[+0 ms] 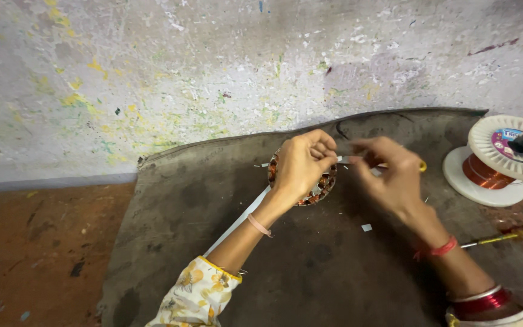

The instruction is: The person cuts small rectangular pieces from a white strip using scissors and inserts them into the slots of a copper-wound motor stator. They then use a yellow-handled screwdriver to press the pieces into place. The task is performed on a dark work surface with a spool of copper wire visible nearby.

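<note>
On a dark mat [213, 242] laid over the floor, the left hand [301, 163] clasps a round copper-wound stator [325, 181], while the right hand [388, 172] pinches a thin white strip [341, 159] at the stator's top edge, with a copper wire spool [497, 160] well apart to the right.

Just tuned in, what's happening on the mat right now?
A person works a round copper-wound coil assembly on a dark mat. The left hand covers and steadies it, while the right hand pinches a thin white strip at its rim; a long white strip trails beneath the left forearm. A spool of copper wire sits at right.
</note>
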